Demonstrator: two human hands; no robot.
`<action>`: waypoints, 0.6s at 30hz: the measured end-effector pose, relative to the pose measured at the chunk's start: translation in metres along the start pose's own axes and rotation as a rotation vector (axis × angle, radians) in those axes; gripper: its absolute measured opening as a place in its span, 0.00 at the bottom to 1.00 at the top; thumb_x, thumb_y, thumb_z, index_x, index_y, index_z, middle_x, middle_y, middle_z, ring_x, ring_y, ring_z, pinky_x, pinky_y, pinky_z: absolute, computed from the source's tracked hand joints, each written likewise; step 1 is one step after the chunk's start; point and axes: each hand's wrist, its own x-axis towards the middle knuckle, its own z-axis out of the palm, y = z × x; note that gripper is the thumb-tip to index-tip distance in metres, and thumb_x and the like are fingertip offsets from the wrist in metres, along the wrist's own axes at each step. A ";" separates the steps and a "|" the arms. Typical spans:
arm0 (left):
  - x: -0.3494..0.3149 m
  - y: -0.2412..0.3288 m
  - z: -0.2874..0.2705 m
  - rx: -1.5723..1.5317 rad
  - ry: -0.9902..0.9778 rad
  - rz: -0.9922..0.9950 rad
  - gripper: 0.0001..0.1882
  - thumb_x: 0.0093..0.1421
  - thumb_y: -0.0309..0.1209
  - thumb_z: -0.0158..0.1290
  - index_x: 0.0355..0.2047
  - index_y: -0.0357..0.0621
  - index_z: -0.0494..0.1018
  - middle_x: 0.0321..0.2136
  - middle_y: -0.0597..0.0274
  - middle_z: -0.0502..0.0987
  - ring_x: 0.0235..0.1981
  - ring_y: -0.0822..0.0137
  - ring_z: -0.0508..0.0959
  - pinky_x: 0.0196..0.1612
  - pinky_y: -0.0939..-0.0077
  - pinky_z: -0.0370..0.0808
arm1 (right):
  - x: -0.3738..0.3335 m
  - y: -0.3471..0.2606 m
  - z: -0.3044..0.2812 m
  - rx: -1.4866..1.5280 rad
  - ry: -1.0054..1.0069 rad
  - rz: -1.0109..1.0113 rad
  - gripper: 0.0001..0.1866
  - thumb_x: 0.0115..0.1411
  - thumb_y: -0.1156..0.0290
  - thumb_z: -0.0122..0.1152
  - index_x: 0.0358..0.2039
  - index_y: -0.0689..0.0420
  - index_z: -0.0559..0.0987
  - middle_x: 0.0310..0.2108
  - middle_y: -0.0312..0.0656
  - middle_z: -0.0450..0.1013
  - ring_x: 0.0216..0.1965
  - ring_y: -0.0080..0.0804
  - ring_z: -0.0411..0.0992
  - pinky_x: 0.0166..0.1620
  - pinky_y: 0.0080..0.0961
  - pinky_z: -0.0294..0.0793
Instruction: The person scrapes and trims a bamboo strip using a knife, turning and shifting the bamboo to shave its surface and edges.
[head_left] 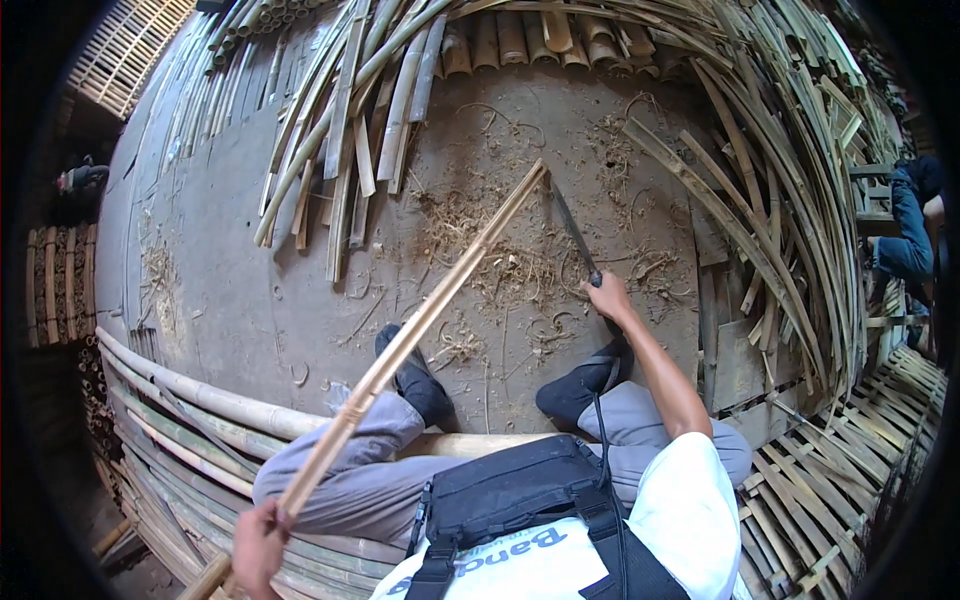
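A long split bamboo strip [420,325] slants from the lower left up to the middle of the head view. My left hand [262,545] is closed around its near end, low at the left beside my thigh. In my right hand [608,297], ahead of my right foot, is the handle of a long dark-bladed knife [572,228]. The blade points away from me, and its tip meets or overlaps the strip's far end; whether they touch I cannot tell. Pale shavings [520,265] litter the floor beneath both.
Long bamboo strips [390,110] pile up ahead, and more [770,210] curve down the right side. Cut bamboo pieces [510,40] line the far edge. Bamboo poles [210,400] lie at my left and under my legs. Another person's jeans-clad leg [905,225] shows at far right.
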 end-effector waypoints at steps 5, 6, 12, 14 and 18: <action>-0.038 0.012 -0.027 0.419 0.626 0.324 0.11 0.59 0.30 0.53 0.26 0.35 0.65 0.14 0.49 0.63 0.14 0.56 0.61 0.20 0.63 0.55 | -0.037 0.003 -0.016 0.198 0.007 0.093 0.24 0.52 0.49 0.64 0.27 0.62 0.79 0.24 0.50 0.77 0.20 0.39 0.76 0.26 0.33 0.74; -0.045 0.012 -0.032 0.468 0.790 0.424 0.13 0.58 0.31 0.54 0.25 0.36 0.64 0.13 0.51 0.61 0.15 0.57 0.60 0.21 0.63 0.55 | -0.040 0.007 -0.019 0.297 -0.042 0.144 0.22 0.54 0.50 0.64 0.27 0.60 0.78 0.20 0.41 0.74 0.13 0.27 0.71 0.18 0.26 0.70; -0.097 0.031 -0.081 0.788 0.981 0.544 0.22 0.41 0.26 0.64 0.36 0.38 0.67 0.26 0.53 0.68 0.30 0.51 0.67 0.39 0.61 0.63 | -0.075 0.003 -0.003 0.642 -0.122 0.152 0.15 0.56 0.58 0.64 0.32 0.58 0.76 0.15 0.32 0.67 0.12 0.21 0.65 0.15 0.22 0.65; -0.096 0.026 -0.106 0.981 0.983 0.403 0.22 0.40 0.18 0.59 0.38 0.39 0.68 0.27 0.51 0.71 0.32 0.48 0.69 0.38 0.59 0.65 | -0.081 -0.006 0.011 0.622 -0.089 -0.017 0.15 0.56 0.59 0.65 0.34 0.58 0.77 0.16 0.33 0.68 0.12 0.21 0.65 0.16 0.22 0.65; -0.113 0.007 -0.164 0.999 1.047 0.772 0.28 0.43 0.10 0.52 0.47 0.43 0.67 0.37 0.51 0.73 0.38 0.51 0.75 0.44 0.58 0.71 | -0.096 -0.036 0.035 0.541 -0.096 -0.091 0.23 0.55 0.57 0.64 0.46 0.59 0.76 0.20 0.40 0.73 0.16 0.26 0.71 0.22 0.28 0.71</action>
